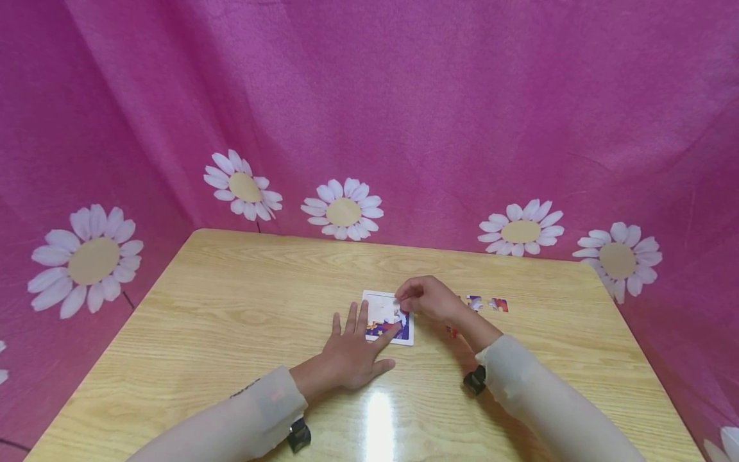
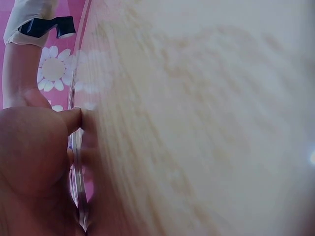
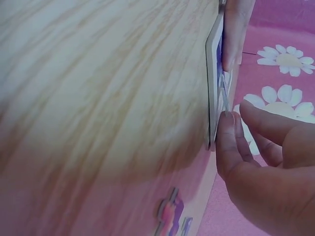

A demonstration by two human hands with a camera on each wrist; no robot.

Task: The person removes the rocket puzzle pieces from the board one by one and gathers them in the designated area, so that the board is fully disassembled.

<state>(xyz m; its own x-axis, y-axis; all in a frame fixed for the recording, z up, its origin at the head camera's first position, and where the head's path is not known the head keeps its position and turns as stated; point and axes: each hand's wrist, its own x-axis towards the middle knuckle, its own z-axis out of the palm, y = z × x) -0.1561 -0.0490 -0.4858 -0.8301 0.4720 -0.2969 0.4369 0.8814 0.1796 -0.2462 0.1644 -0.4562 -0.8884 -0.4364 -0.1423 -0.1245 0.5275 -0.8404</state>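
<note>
A small square jigsaw puzzle in a white frame tray lies on the table; its lower part shows a purple, red and yellow picture, its upper left is bare white. My left hand lies spread with straight fingers, the index fingertip pressing on the picture's lower right. My right hand is over the tray's upper right, fingers bent. In the right wrist view its fingertips pinch a thin, tilted puzzle piece at the tray's edge. The piece's picture is hidden there. The left wrist view shows my left palm low over the table.
Loose puzzle pieces lie right of the tray, some partly behind my right forearm. The wooden table reaches a pink curtain with white daisies at the back and sides. Each wrist wears a black camera strap.
</note>
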